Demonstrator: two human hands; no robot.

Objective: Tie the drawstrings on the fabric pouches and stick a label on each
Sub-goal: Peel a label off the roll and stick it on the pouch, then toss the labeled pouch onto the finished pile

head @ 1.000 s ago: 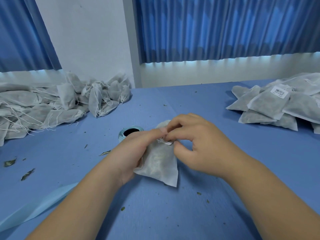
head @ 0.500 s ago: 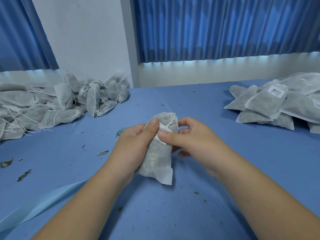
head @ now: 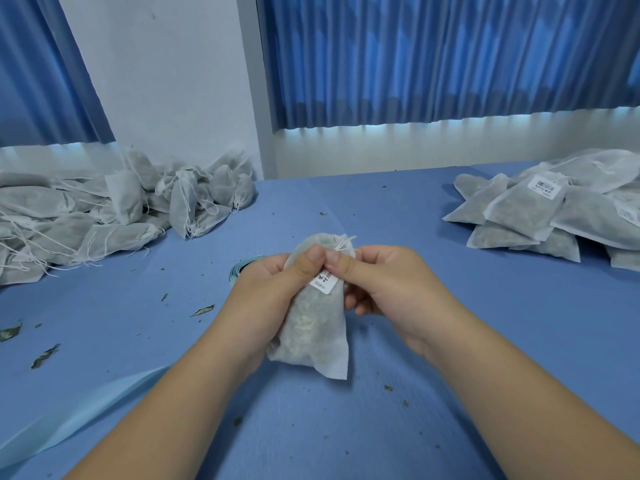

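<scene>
one label roll (head: 239,270) half hidden behind left hand (head: 273,289)

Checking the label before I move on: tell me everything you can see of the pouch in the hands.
The pouch is a small bag of thin, off-white, half-transparent fabric, filled with pale dried material. It is held roughly upright over the table, gathered neck up, white drawstrings sticking out there. A white barcode label sits tilted on its upper front. The left hand grips its left side, the right hand its right; both thumbs press the label's upper end.
</scene>
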